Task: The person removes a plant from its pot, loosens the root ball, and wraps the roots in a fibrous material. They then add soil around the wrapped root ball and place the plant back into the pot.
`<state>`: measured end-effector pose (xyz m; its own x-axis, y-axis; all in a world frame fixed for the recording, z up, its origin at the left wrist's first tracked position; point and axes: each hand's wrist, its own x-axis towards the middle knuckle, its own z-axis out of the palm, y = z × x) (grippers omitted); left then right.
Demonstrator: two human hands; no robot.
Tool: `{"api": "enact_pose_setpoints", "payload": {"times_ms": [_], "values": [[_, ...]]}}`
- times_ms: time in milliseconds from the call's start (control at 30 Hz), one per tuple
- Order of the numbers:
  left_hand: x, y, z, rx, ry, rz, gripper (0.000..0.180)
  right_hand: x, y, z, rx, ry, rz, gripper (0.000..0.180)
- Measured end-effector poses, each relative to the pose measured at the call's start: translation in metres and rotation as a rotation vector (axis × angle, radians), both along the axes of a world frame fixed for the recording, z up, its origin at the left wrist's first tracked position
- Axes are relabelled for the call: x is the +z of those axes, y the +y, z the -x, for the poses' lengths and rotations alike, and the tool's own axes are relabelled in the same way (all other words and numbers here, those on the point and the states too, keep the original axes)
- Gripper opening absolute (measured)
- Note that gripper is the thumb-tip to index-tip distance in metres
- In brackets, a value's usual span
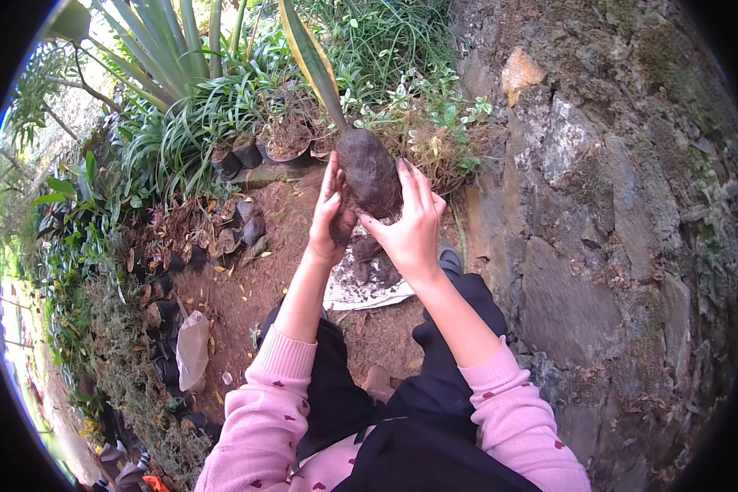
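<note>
Dark root ball (370,170) between left hand (331,215) and right hand (411,223).

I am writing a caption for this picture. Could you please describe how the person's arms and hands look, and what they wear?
Both hands, the left hand and the right hand, are bare, without gloves. The forearms are uncovered, because the soft pink knitted sleeves with small dark red spots are pushed up toward the elbows. No watch or rings are visible.
</note>
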<state>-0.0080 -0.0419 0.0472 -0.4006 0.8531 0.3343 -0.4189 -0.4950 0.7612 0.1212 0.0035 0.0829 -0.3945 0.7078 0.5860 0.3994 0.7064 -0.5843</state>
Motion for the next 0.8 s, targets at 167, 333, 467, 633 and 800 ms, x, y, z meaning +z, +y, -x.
{"api": "enact_pose_setpoints", "payload": {"times_ms": [167, 333, 467, 633, 800], "values": [[0.005, -0.006, 0.011, -0.124, -0.135, 0.001, 0.074, -0.001, 0.013, -0.009, 0.183, 0.309, 0.134, 0.075], [-0.026, 0.003, 0.008, -0.035, -0.190, 0.186, 0.054, -0.018, 0.007, -0.001, 0.132, 0.089, 0.157, 0.068], [-0.035, 0.009, 0.021, 0.068, -0.280, 0.199, 0.044, -0.029, 0.015, 0.003, 0.184, 0.013, 0.227, 0.068], [-0.035, 0.021, 0.055, 0.195, -0.467, 0.171, 0.038, -0.065, 0.051, 0.004, 0.126, 0.014, 0.437, 0.051], [-0.043, 0.021, 0.106, 0.332, -0.564, 0.367, 0.038, -0.152, 0.103, 0.002, 0.187, -0.862, 0.529, 0.043]]}}
